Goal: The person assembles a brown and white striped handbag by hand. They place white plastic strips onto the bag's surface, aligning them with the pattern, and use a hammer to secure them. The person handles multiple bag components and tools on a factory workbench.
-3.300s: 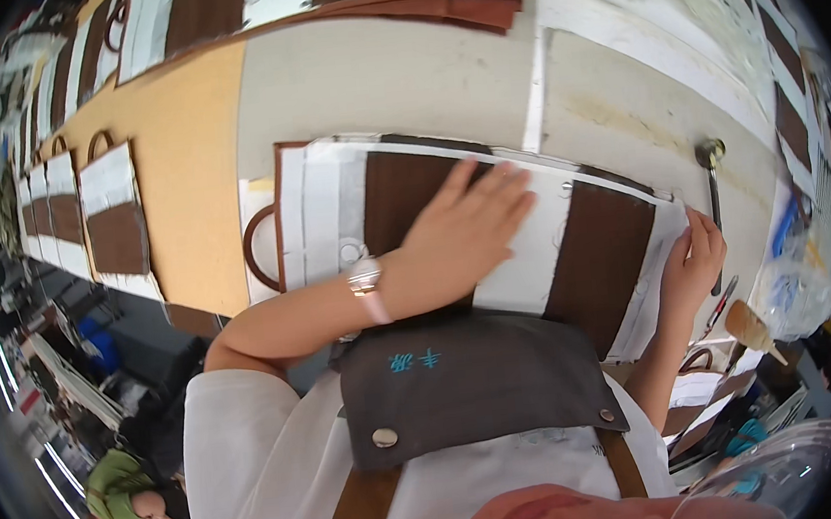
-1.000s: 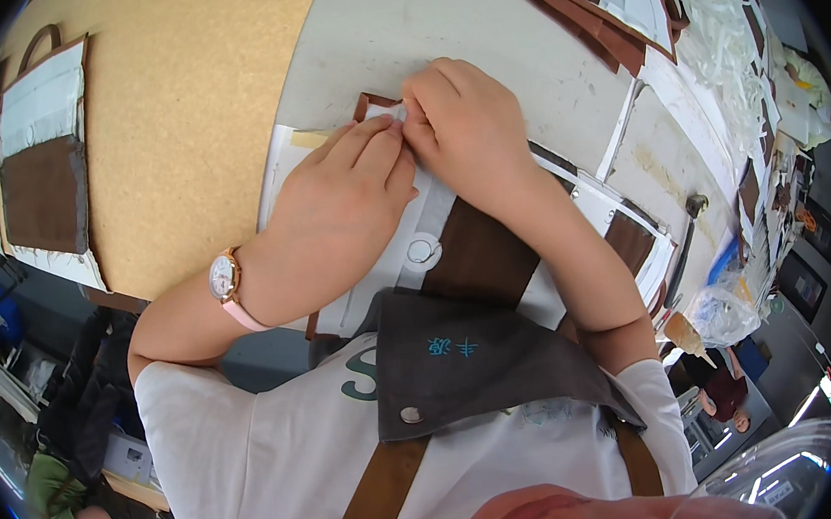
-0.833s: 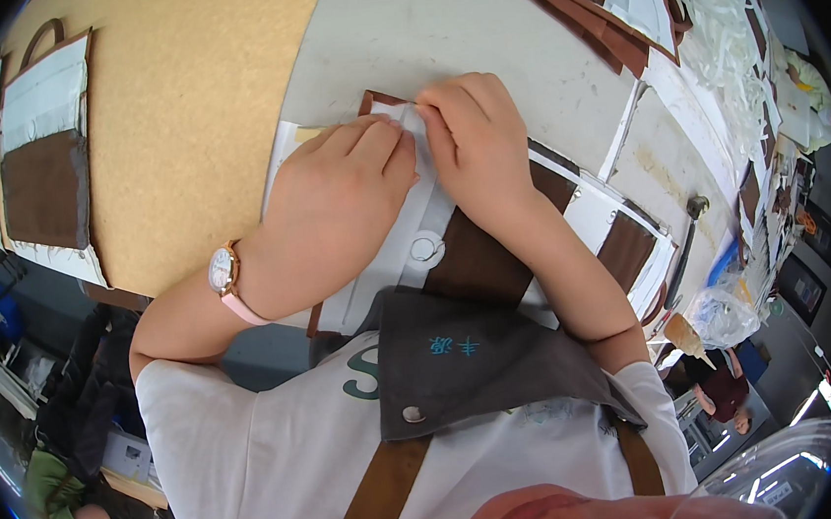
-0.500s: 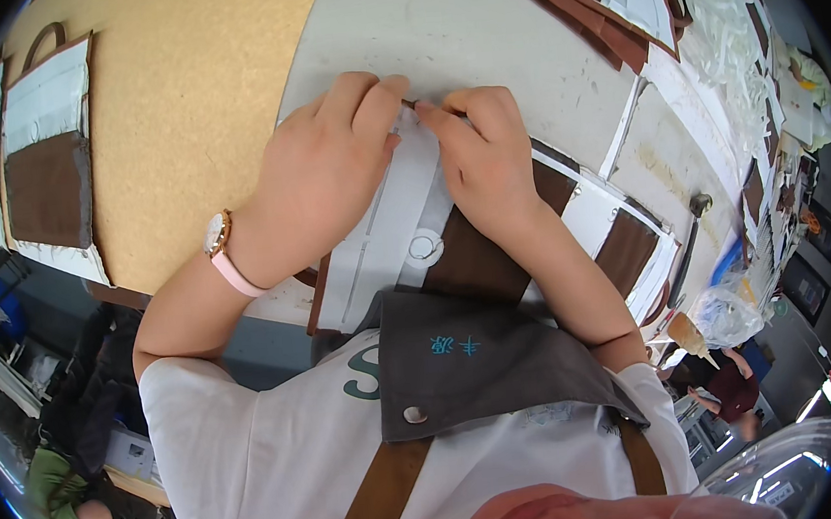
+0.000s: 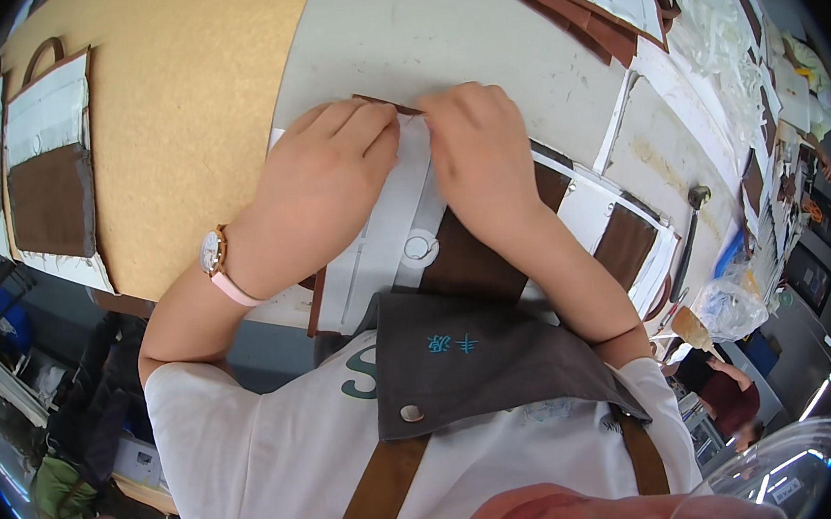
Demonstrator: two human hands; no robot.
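A bag panel [image 5: 470, 260] of white lining and dark brown fabric lies in front of me, with a round white disc [image 5: 420, 248] on it. Its far end has a narrow brown edge [image 5: 374, 102], visible beyond my left fingers and between both hands. My left hand [image 5: 329, 173] is closed over that edge, knuckles up. Close beside it, my right hand [image 5: 480, 145] is closed on the same edge, its fingers curled down and slightly blurred. The fingertips of both hands are mostly hidden. A watch [image 5: 213, 251] with a pink strap circles my left wrist.
Similar handled panels [image 5: 52, 197] lie on the tan board at left. More brown-and-white panels [image 5: 622, 251] rest under and beside my right forearm. Brown pieces [image 5: 561, 4] are stacked at the far right. A dark-handled tool [image 5: 690, 235], clear plastic [image 5: 731, 311] and white strips [image 5: 702, 27] lie right.
My hands have gone from a fingertip pinch at the panel's far end to curling over it. The left hand has lowered slightly, and more of the brown edge shows.
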